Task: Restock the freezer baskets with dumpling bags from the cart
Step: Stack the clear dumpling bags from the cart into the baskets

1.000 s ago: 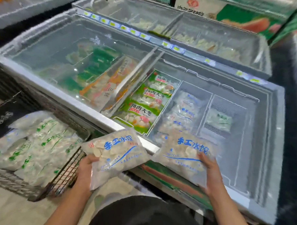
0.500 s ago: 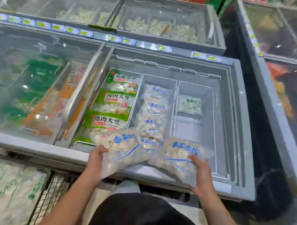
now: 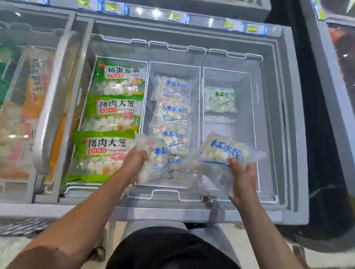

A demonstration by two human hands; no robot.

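So there's an open chest freezer [image 3: 289, 122] with three wire baskets side by side, and a person leaning over its front edge with a bag in each hand.

Counts first. Left basket [image 3: 118, 189]: three big green-labelled dumpling bags [image 3: 113, 116] laid in a column, filling it pretty much wall to wall. Middle basket [image 3: 175, 70]: I can make out four clear blue-print bags [image 3: 174, 112] in a row running front to back, the nearest one half hidden. Right basket [image 3: 227, 75]: just one small green-print bag [image 3: 220, 99] sitting toward the back, and lots of bare mesh in front of it, so that's where the open room is.

The left hand [image 3: 134, 162] has its fingers curled round the edge of a clear blue-print bag [image 3: 153, 159], holding it tilted at the near end of the middle basket, right against the divider with the green bags. The right hand [image 3: 242, 175] grips a second blue-print bag [image 3: 222, 154] by its lower corner, thumb on top, hovering over the front half of the right basket, above the rim and not resting on anything as far as I can see.

Off to the left, a slid-over glass lid [image 3: 53, 101] covers orange and green packs. A bit of wire cart [image 3: 12, 227] shows at the bottom left corner.
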